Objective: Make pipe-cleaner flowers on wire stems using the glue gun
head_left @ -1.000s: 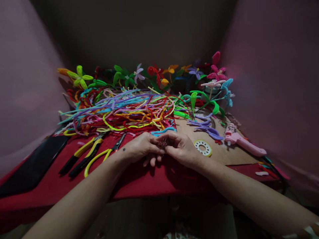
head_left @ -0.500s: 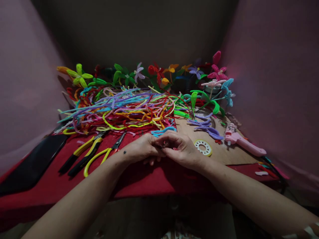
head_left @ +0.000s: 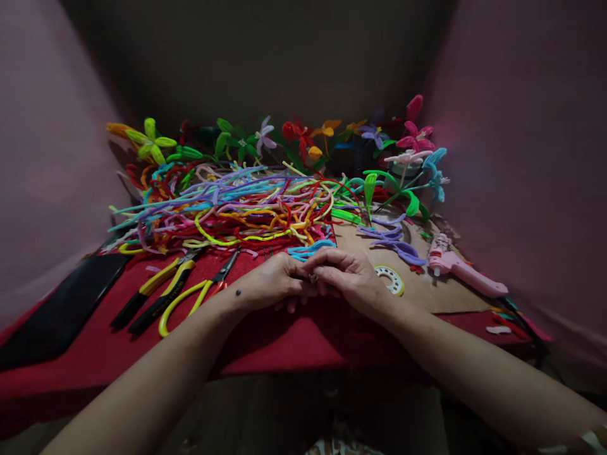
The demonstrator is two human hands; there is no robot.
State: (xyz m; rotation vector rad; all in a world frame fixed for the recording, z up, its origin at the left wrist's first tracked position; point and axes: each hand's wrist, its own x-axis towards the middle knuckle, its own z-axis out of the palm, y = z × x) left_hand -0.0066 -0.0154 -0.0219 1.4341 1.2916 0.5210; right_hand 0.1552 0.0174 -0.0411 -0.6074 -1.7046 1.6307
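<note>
Near the front of the red-covered table [head_left: 294, 347], my left hand [head_left: 279, 278] and my right hand [head_left: 348, 275] meet, fingers curled together. Whatever small thing lies between the fingertips is too small and dark to name. Light-blue pipe-cleaner loops [head_left: 310, 249] lie just beyond my fingers. A white and yellow ring-shaped spool [head_left: 389, 280] rests right of my right hand, partly covered by it. Left of my left wrist are yellow-handled scissors [head_left: 190, 302] and yellow-and-black pliers [head_left: 159, 291].
A heap of coloured pipe cleaners [head_left: 237, 208] spreads behind my hands. Pipe-cleaner flowers [head_left: 296, 136] line the back. On the cardboard [head_left: 446, 297] lie purple loops [head_left: 396, 240] and a pink glue gun [head_left: 462, 268]. A flat black object [head_left: 61, 309] sits at far left.
The fingers of my right hand have closed in, shutting the gap seen before between thumb and forefinger. That hand has shifted slightly, covering more of the spool. The left hand stays nearly in place.
</note>
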